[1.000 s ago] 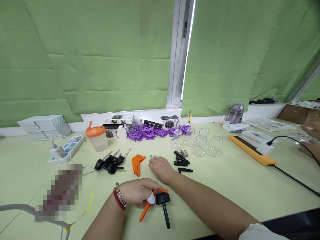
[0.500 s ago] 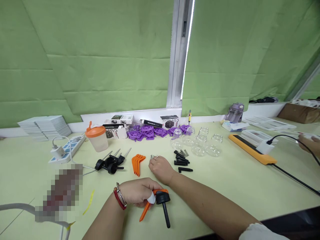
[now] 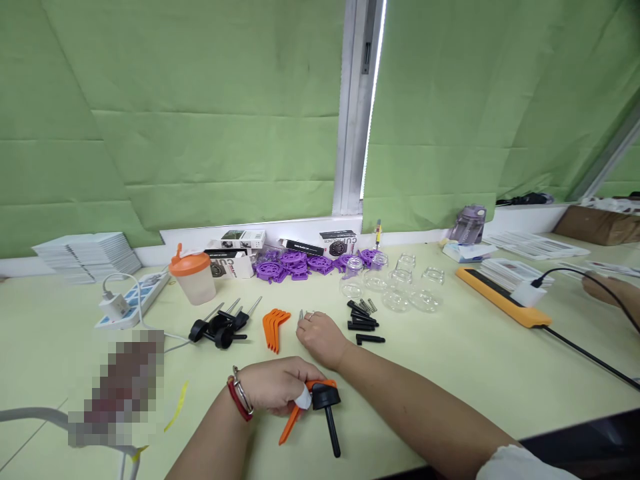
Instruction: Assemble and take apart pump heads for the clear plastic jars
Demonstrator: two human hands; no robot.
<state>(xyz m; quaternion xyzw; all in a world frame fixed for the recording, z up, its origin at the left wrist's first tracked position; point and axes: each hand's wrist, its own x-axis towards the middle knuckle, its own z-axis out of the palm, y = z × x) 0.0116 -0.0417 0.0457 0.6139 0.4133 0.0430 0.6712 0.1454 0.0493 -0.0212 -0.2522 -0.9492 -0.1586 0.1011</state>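
Observation:
My left hand (image 3: pixel 273 390) is closed around a black plunger part with an orange lever (image 3: pixel 320 407), holding it low over the pale green table (image 3: pixel 450 373) near the front edge. My right hand (image 3: pixel 320 337) reaches further out, fingers curled down on small metal pins (image 3: pixel 301 314) beside a stack of orange levers (image 3: pixel 273 326). What its fingertips grip is hidden. Black plunger parts (image 3: pixel 223 324) lie to the left of the levers. Short black rods and springs (image 3: pixel 364 319) lie to the right of my right hand.
Clear glass jars (image 3: pixel 395 283), purple plastic discs (image 3: pixel 295 262), small boxes (image 3: pixel 235 257) and an orange-lidded cup (image 3: pixel 191 273) stand further back. A power strip (image 3: pixel 133 300) lies at left, an orange bar (image 3: pixel 500 299) with a cable at right. Another person's hand (image 3: pixel 607 290) rests at far right.
My hands have stayed almost still. The other person's hand at far right has shifted lower and settled on the table.

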